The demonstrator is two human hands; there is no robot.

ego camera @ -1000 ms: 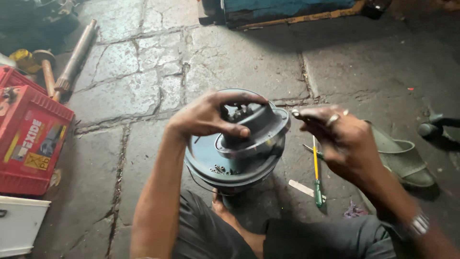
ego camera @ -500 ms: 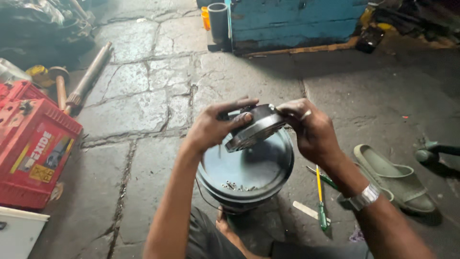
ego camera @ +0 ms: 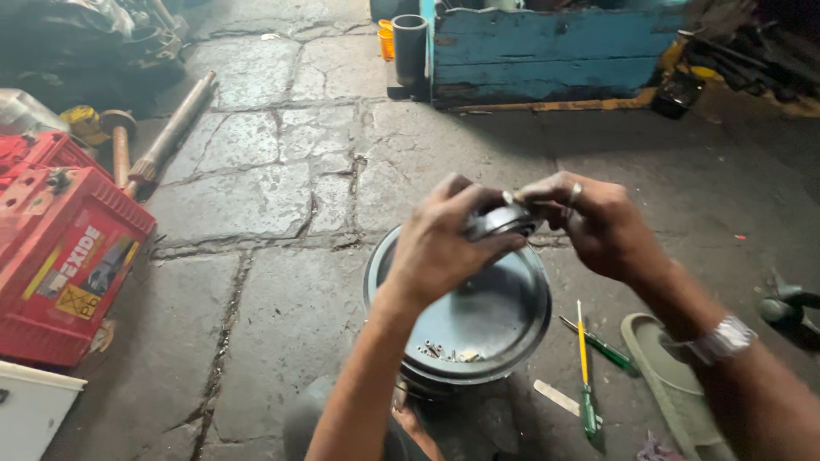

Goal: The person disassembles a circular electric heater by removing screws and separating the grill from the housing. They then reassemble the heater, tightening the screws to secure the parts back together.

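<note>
Both hands, left hand (ego camera: 444, 248) and right hand (ego camera: 598, 224), grasp small metal cap (ego camera: 504, 220) lifted clear above round housing (ego camera: 478, 320) at frame centre; loose screws (ego camera: 440, 350) lie inside, screwdrivers (ego camera: 585, 376) untouched on floor

We record a cracked stone floor (ego camera: 282, 205) bearing a red battery (ego camera: 64, 256), a metal pipe (ego camera: 175, 128), a blue wooden crate (ego camera: 547, 55), two green-handled screwdrivers (ego camera: 589, 376) (lying crossed), a grey-green sandal (ego camera: 675, 384) and a white box (ego camera: 30, 410).
</note>
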